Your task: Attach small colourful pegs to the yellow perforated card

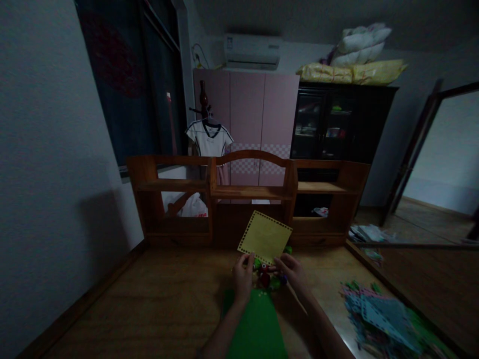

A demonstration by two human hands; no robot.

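A square yellow sheet [265,237] with small holes along its edges is held up above the wooden desk [149,309]. My left hand [243,276] pinches its lower left corner. My right hand [294,271] grips its lower right edge. Just under the sheet, between my hands, lies a small heap of coloured beads or pegs [268,278], red and green among them. A green perforated sheet [256,326] lies flat on the desk below my wrists.
A wooden shelf unit [250,192] stands along the back of the desk. A pile of blue and green perforated sheets [385,321] sits at the desk's right edge. Behind are a pink wardrobe [258,114], a dark cabinet [337,124] and a hanging white shirt [209,139].
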